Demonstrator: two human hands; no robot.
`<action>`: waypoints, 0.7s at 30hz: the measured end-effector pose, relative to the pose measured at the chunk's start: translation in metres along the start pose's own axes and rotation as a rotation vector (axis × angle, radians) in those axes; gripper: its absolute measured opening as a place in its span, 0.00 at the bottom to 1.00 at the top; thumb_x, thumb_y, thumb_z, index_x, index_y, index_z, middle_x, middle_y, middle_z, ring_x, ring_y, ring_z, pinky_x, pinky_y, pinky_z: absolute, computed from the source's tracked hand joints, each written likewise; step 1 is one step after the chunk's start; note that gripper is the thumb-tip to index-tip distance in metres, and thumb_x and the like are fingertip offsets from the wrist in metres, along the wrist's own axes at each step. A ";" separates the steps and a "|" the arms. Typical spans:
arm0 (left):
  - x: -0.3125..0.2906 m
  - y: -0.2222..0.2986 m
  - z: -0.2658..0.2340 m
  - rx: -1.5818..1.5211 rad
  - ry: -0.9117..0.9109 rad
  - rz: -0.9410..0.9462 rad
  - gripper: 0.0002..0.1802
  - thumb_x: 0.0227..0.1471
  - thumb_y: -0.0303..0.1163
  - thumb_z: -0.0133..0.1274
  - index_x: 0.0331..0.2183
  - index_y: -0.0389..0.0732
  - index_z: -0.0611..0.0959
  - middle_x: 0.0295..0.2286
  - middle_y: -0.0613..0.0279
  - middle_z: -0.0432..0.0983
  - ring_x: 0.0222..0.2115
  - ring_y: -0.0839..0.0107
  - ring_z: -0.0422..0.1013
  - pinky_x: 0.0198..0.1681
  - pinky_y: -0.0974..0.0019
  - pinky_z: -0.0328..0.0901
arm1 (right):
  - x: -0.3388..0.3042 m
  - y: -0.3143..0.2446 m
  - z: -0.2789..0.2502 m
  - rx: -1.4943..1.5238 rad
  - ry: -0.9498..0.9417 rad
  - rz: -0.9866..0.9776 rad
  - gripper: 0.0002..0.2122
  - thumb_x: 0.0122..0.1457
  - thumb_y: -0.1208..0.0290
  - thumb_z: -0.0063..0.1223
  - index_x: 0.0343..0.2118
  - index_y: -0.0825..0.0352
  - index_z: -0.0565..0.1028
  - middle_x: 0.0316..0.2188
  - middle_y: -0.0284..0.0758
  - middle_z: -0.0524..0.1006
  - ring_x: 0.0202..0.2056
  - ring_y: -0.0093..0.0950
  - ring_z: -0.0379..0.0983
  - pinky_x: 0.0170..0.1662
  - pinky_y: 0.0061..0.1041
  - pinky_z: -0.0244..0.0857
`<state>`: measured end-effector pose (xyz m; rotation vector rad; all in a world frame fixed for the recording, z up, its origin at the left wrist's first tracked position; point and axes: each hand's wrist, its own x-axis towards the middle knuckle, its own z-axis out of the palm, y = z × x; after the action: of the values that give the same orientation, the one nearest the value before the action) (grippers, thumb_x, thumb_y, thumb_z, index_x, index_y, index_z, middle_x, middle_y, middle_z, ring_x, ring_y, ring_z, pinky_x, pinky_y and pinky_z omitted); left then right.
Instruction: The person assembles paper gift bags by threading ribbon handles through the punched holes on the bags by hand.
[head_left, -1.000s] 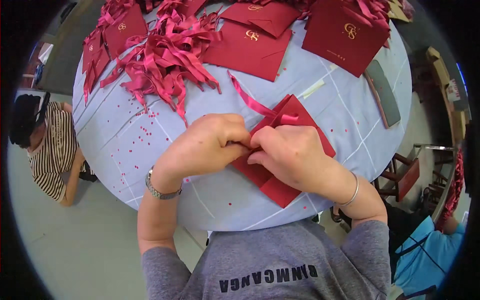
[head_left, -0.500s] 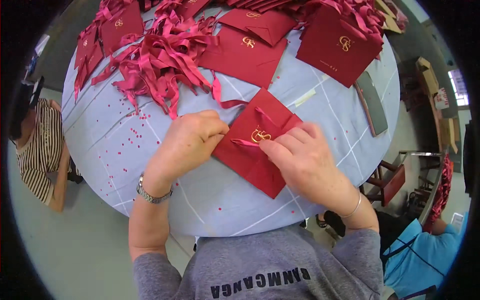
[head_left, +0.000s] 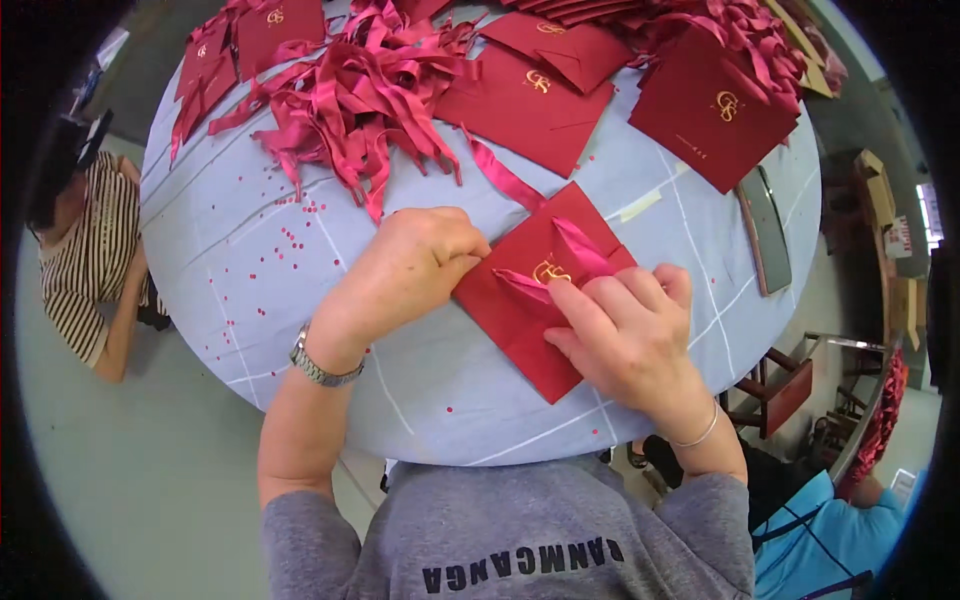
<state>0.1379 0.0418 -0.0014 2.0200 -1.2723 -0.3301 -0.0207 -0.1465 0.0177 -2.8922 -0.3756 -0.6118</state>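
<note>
A flat dark red paper gift bag (head_left: 545, 355) with a gold emblem lies tilted in front of me. A pink satin ribbon (head_left: 584, 248) runs across its face in loose strands, passing beneath my right fingers. My left hand (head_left: 415, 265) is closed, thumb and fingertips pinched at the bag's left edge. My right hand (head_left: 630, 335) is curled over the bag's right side, its fingers closed on the ribbon. Its fingertips partly hide the emblem. Just beyond the bag lies a heap of loose pink ribbons (head_left: 365, 100), with one strand reaching the bag's top corner.
Several red bags (head_left: 525, 110) lie across the far side, with another stack (head_left: 715, 115) at far right. A phone (head_left: 765, 230) rests near the right edge of the round cloth-covered table (head_left: 420, 400). Small red dots (head_left: 290, 240) are scattered left. A person in stripes (head_left: 90, 260) sits left.
More of the pink ribbon shows across the bag, its right strand now wider and longer. My right hand has shifted slightly toward the bag's lower right. The whole view has shifted a little.
</note>
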 end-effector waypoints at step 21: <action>-0.012 -0.049 -0.031 0.437 0.555 -0.372 0.05 0.47 0.25 0.57 0.28 0.34 0.82 0.21 0.60 0.75 0.17 0.75 0.68 0.23 0.70 0.63 | -0.024 0.017 0.002 0.211 -0.273 0.277 0.44 0.41 0.53 0.64 0.60 0.71 0.58 0.52 0.43 0.65 0.52 0.42 0.60 0.55 0.38 0.51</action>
<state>0.1828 0.0787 -0.0148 2.4788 -0.6545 0.3597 -0.0366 -0.1675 0.0038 -2.7538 -0.0611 -0.1250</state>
